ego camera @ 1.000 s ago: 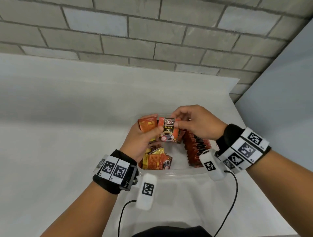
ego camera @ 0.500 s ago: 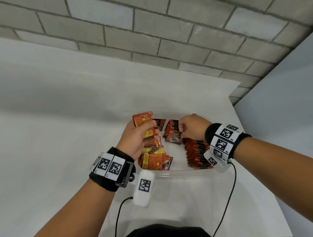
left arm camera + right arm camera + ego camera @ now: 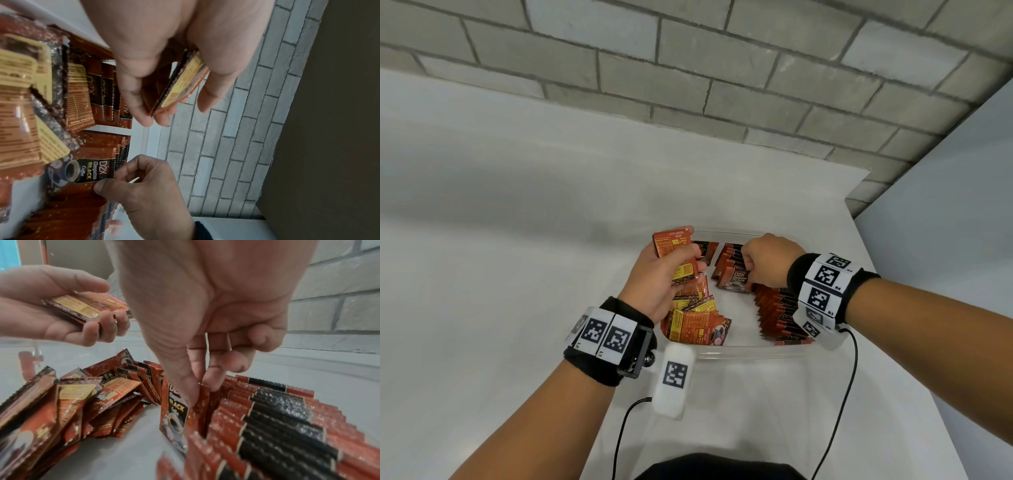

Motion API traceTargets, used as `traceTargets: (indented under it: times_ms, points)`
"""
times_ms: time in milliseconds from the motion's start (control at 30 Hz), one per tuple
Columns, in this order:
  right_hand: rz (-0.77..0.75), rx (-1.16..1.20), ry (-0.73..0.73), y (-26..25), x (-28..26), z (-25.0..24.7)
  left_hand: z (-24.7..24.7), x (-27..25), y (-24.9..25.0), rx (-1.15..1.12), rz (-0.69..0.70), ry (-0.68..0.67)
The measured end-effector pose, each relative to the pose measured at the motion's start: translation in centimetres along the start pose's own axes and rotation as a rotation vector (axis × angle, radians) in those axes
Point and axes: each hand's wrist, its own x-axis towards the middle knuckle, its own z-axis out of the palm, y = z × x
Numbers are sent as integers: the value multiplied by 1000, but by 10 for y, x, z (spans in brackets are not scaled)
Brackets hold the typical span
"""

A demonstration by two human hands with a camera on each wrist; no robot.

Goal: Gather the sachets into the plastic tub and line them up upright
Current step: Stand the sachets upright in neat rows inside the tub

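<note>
A clear plastic tub [image 3: 750,351] sits on the white table and holds red and black coffee sachets. My right hand [image 3: 767,262] pinches the top edge of one sachet [image 3: 736,279] [image 3: 176,412] [image 3: 82,172] between thumb and forefinger, standing it at the far end of the upright row [image 3: 779,317] [image 3: 277,426] along the tub's right side. My left hand [image 3: 667,274] hovers above the tub's left side and grips a small stack of sachets [image 3: 676,253] [image 3: 180,86] [image 3: 82,306]. Loose sachets [image 3: 695,320] [image 3: 61,402] lie tumbled beneath it.
The tub stands near the table's right edge [image 3: 887,308], with a grey panel [image 3: 945,222] just beyond. A brick wall [image 3: 688,78] runs behind the table. Cables [image 3: 839,404] trail from both wrist bands toward my body. White tabletop [image 3: 500,291] stretches left of the tub.
My right hand took one sachet from the left hand's stack, carried it down and right into the tub, and now holds it against the upright row. The left hand stayed nearly in place.
</note>
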Motion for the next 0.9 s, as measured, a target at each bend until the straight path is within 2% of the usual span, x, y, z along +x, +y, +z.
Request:
traceTargets:
  times_ms: [400,500,667,767,833,900]
  points:
    - [-15,95,57,7,-6,-2,-2,1,2,-102,-52,3]
    - [-9,233,107,12,-13,-10,-2,-1,3,-114,-92,-15]
    - [-68,646,304,12,-41,-26,0,-3,1,69,-93,-42]
    - [-170,830,254,0,-60,-23,7,-6,0,139,-75,-115]
    - [-237,855,209,-6,-66,-17,13,-7,-1,178,-59,-161]
    - [-242,891,238,-7,-67,-11,18,-8,-3,214,-48,-185]
